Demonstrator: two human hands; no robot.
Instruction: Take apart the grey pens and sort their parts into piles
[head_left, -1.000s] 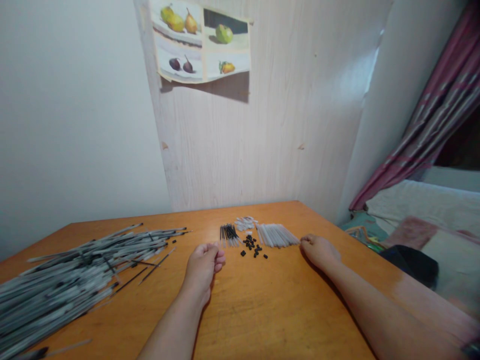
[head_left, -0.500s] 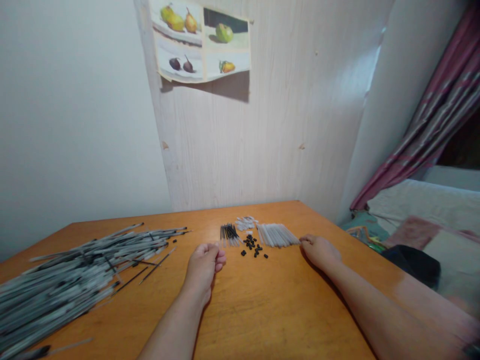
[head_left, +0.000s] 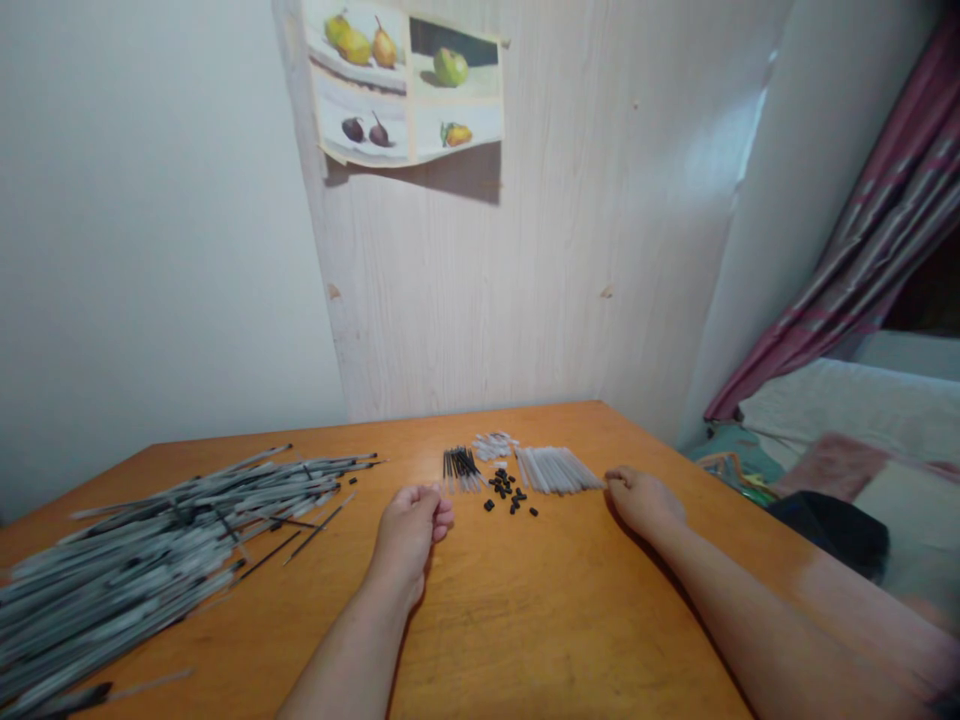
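Observation:
My left hand [head_left: 412, 525] rests on the orange-brown table [head_left: 510, 610] with its fingers curled and the thumb pressed to them; what it may hold is hidden. Just beyond it lie thin black sticks with clear ends [head_left: 460, 468]. My right hand [head_left: 643, 503] is closed at the right end of a row of translucent tubes [head_left: 556, 470], fingertips at or very near the last tube. Whether it grips one cannot be made out. Between the hands are several small black caps [head_left: 504, 482], loosely scattered. Behind them sits a small heap of clear pieces [head_left: 494, 445].
A large pile of long, thin, grey-clear sticks with black ends [head_left: 150, 560] covers the table's left side. A few stray black sticks [head_left: 319, 528] lie by its right edge. Fruit pictures [head_left: 405, 85] hang on the wall. Beyond the table's right edge is a dark object [head_left: 829, 530] on bedding.
Only the camera view has shifted slightly. Both hands and the small parts keep their places on the table.

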